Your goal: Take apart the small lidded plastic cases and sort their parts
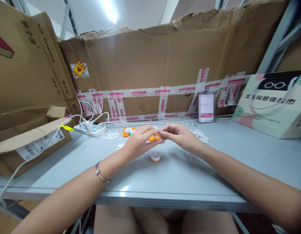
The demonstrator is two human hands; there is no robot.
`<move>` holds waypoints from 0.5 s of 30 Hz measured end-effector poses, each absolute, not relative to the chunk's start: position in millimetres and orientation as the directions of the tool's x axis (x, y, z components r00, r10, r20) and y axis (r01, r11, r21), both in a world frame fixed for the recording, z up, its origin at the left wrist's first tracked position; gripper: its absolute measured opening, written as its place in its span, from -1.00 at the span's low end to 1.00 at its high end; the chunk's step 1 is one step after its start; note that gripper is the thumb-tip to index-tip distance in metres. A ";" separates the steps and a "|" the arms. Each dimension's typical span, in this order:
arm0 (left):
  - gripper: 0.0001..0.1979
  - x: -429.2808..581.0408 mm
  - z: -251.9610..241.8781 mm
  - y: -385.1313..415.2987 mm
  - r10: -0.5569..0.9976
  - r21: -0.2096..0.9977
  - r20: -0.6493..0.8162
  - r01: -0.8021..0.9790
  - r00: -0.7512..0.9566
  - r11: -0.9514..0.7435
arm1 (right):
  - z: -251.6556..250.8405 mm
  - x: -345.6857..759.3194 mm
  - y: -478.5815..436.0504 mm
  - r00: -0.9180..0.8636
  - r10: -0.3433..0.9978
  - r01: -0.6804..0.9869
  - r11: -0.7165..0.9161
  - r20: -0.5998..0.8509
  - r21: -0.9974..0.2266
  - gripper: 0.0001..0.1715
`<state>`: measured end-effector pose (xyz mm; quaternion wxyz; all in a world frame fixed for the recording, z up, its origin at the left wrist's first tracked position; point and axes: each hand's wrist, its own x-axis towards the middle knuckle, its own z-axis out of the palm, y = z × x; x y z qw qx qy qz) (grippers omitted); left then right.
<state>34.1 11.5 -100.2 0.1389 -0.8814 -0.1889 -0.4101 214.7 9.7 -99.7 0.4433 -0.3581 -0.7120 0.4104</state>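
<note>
Over the middle of the table, my left hand (140,140) and my right hand (181,137) meet at the fingertips. Both are closed in a pinch; whatever small thing sits between the fingers is hidden. Orange parts (153,138) show just behind and below the fingers. In front of my hands stands a small round clear case with an orange base (155,156). More orange pieces with white round parts (128,131) lie beyond my left hand. Small white discs (111,135) are spread at the left, and a pile of white pieces (201,136) lies behind my right wrist.
Clear round cups (177,122) line the back of the table. A phone (207,107) leans against the cardboard wall (140,61). At the left are a power strip (90,129) with white cables and an opened carton (43,139). A paper bag (269,104) stands at right.
</note>
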 end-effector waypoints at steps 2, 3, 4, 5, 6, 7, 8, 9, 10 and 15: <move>-0.72 32.9 -99.2 11.9 0.250 -0.086 0.761 0.475 0.598 -0.876 | -93.9 228.7 19.0 -0.280 0.899 0.206 0.398 0.336 -0.894 -0.63; -0.71 31.9 -98.5 12.2 0.266 -0.081 0.760 0.492 0.593 -0.867 | -90.3 238.7 24.5 -0.232 0.914 0.239 0.386 0.334 -0.891 -0.63; -0.72 30.6 -97.8 12.5 0.279 -0.073 0.764 0.507 0.582 -0.859 | -86.6 250.7 30.3 -0.186 0.927 0.277 0.367 0.325 -0.888 -0.64; -0.73 29.3 -97.2 13.0 0.289 -0.062 0.770 0.518 0.569 -0.853 | -83.4 264.2 36.2 -0.148 0.939 0.319 0.343 0.311 -0.884 -0.65; -0.74 27.9 -96.8 13.6 0.299 -0.051 0.776 0.528 0.555 -0.848 | -81.0 278.7 42.2 -0.108 0.950 0.373 0.312 0.293 -0.874 -0.67; -0.75 26.6 -96.5 14.3 0.309 -0.041 0.777 0.534 0.548 -0.844 | -79.5 293.2 47.7 -0.093 0.961 0.439 0.274 0.260 -0.856 -0.69; -0.75 25.5 -96.2 15.0 0.318 -0.034 0.775 0.539 0.545 -0.841 | -79.0 307.1 52.7 -0.104 0.973 0.503 0.232 0.208 -0.832 -0.73; -0.75 24.6 -96.0 15.6 0.327 -0.030 0.770 0.544 0.547 -0.839 | -79.4 319.3 56.7 -0.129 0.981 0.563 0.194 0.146 -0.803 -0.76; -0.74 24.0 -95.7 16.0 0.335 -0.029 0.761 0.545 0.555 -0.838 | -80.4 329.3 59.8 -0.153 0.985 0.612 0.160 0.083 -0.774 -0.80; -0.74 22.8 -92.7 14.6 0.378 -0.023 0.684 0.536 0.624 -0.844 | -87.4 342.6 59.0 -0.217 0.974 0.681 0.105 -0.063 -0.725 -0.93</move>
